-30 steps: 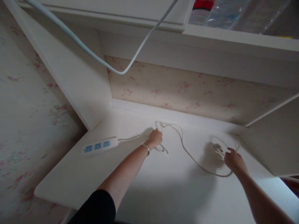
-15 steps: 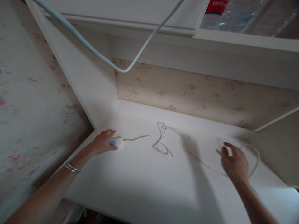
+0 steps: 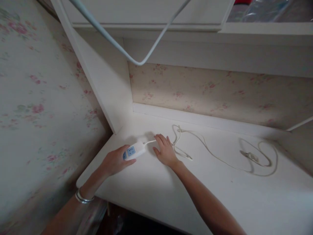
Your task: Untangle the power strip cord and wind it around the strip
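Note:
My left hand (image 3: 116, 160) wraps around the white power strip (image 3: 138, 149), thumb on the near side and fingers on the far side. Blue socket faces show between them; the strip's left end is hidden under the palm. Over the strip's white cord (image 3: 149, 141), close to where it leaves the strip, is my right hand (image 3: 166, 151). Its fingers are spread and the thumb stands apart; whether it touches the cord I cannot tell. From there the cord runs in loose loops to the plug (image 3: 253, 157) lying on the right of the white desk (image 3: 207, 192).
A pale cable (image 3: 140, 62) hangs in a bend across the upper view, near the camera. Above the desk is a white cabinet (image 3: 156, 27), with clear plastic packages (image 3: 265, 11) on its right shelf. A white side panel (image 3: 107, 75) borders the left, beside flowered wallpaper (image 3: 36, 107).
My left hand has moved from the cord loops to the power strip and taken hold of it. My right hand has left the plug end and come left to the cord near the strip.

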Motion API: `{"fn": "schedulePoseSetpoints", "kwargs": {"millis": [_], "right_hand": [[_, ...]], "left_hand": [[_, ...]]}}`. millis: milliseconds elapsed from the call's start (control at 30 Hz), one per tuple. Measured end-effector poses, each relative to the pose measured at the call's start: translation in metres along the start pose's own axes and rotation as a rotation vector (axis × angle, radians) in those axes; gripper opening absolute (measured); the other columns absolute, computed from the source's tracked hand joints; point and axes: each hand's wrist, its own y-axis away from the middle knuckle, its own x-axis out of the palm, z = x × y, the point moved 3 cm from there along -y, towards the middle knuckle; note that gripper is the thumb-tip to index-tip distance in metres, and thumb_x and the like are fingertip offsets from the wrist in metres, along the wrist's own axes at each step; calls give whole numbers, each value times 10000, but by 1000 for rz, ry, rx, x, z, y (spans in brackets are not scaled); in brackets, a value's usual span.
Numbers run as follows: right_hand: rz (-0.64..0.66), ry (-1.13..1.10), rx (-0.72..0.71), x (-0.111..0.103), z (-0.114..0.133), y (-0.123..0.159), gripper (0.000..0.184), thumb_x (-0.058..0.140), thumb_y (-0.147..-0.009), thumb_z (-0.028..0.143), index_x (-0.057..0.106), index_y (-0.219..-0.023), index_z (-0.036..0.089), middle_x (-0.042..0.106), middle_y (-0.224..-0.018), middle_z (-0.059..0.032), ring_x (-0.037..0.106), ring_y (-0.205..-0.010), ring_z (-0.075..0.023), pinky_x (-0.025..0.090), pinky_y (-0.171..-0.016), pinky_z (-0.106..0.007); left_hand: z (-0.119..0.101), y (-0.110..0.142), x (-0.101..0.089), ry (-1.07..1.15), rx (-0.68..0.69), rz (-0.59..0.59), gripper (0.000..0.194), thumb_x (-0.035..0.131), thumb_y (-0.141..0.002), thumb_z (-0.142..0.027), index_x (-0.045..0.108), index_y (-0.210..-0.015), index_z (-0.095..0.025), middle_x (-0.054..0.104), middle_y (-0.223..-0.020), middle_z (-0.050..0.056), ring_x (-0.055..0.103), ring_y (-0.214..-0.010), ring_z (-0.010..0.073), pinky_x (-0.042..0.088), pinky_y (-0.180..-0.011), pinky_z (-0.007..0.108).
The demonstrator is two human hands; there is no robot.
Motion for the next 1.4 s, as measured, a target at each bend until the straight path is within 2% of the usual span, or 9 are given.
{"fn": "schedulePoseSetpoints", "kwargs": {"millis": [100, 200, 367, 533, 733, 867, 1000, 1167, 1400], "right_hand": [[97, -6, 120, 5, -2, -4, 407, 326, -961, 259, 336, -1355, 157, 557, -1272, -139, 493, -1213, -234, 285, -1067, -460], [261, -39, 193, 14, 3, 8, 368, 269, -988, 317, 364, -1307, 158, 681, -1002, -96, 654, -875, -208, 456, -772, -328], [376, 43, 97, 7, 29, 42, 331, 321, -975, 414, 562, -1044, 198, 706, -848, -72, 652, -711, -206, 378, -597, -268], [326, 219, -161, -41, 40, 61, 469, 297, -984, 467, 616, -798, 179, 677, -724, -55, 597, -620, -141, 282, -550, -258], [91, 52, -297, -88, 34, 58, 464, 478, -906, 535, 599, -649, 168, 596, -571, -10, 513, -534, -98, 264, -546, -257], [-33, -161, -194, -100, 26, 48, 453, 555, -865, 522, 584, -587, 165, 540, -521, 6, 467, -504, -85, 282, -531, -235], [-83, -410, 43, -104, 15, 39, 471, 567, -855, 501, 526, -525, 168, 478, -499, 28, 436, -500, -81, 299, -513, -210], [-166, -585, 321, -102, -7, 37, 495, 541, -840, 529, 431, -504, 183, 314, -489, 59, 310, -482, -79, 253, -467, -215], [-346, -635, 502, -86, -16, 42, 495, 458, -860, 567, 314, -553, 206, 260, -548, 54, 274, -519, -87, 253, -480, -223]], "left_hand": [[-25, 18, -8, 118, 55, -76, 583, 571, -778, -581, 470, -1233, -231, 651, -1099, 48, 631, -964, 232, 468, -812, 308], [-52, 23, -16, 174, 71, -248, 589, 566, -806, -540, 418, -1287, -235, 624, -1161, 58, 622, -998, 223, 478, -816, 297], [-88, 9, -21, -59, 141, -357, 573, 564, -837, -386, 364, -1362, -270, 620, -1087, 59, 621, -934, 221, 469, -741, 288], [-100, -4, -11, -290, 259, -305, 545, 560, -795, -175, 427, -1319, -241, 599, -1092, 78, 582, -954, 240, 433, -807, 353], [-121, 2, 8, -334, 483, -157, 535, 560, -771, -143, 451, -1282, -262, 594, -1093, 61, 535, -990, 251, 386, -835, 396], [-140, 15, 17, -308, 608, -59, 469, 603, -749, -205, 514, -1206, -258, 590, -1074, 60, 530, -970, 252, 381, -817, 399], [-154, 28, 13, -279, 704, -20, 375, 590, -750, -233, 550, -1122, -209, 602, -1028, 63, 536, -938, 255, 399, -787, 409], [-161, 42, -3, -195, 700, -59, 471, 562, -741, -213, 496, -1207, -221, 604, -998, 51, 547, -898, 247, 418, -763, 409], [-164, 58, -13, -77, 693, -145, 585, 534, -699, -179, 456, -1278, -211, 610, -1060, 87, 563, -921, 255, 459, -809, 421]]}}
